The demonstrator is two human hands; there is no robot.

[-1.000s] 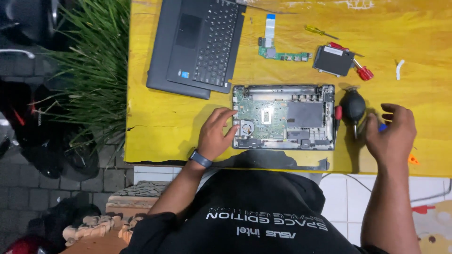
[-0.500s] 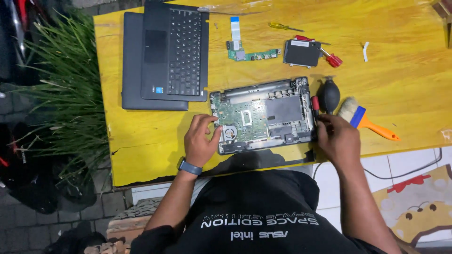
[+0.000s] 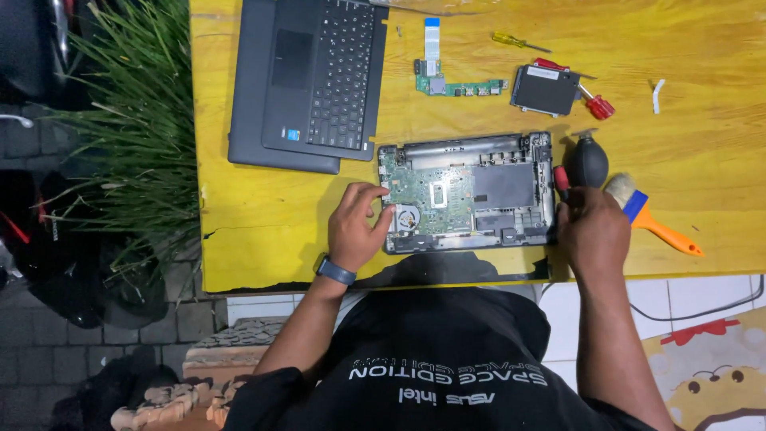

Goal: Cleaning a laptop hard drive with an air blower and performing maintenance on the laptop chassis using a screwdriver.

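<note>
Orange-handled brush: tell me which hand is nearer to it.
Right. The right hand sits just left of the brush, at the opened laptop base's right edge; the left hand is across at its left edge.

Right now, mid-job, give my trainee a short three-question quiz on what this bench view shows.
1. True or false: the left hand rests on the opened laptop base at its fan end.
2. Which tool lies right of the right hand? A) brush with orange handle B) black air blower C) yellow screwdriver
3. Fill in: the detached keyboard cover lies on the ____ table.

Key:
1. True
2. A
3. yellow
</note>
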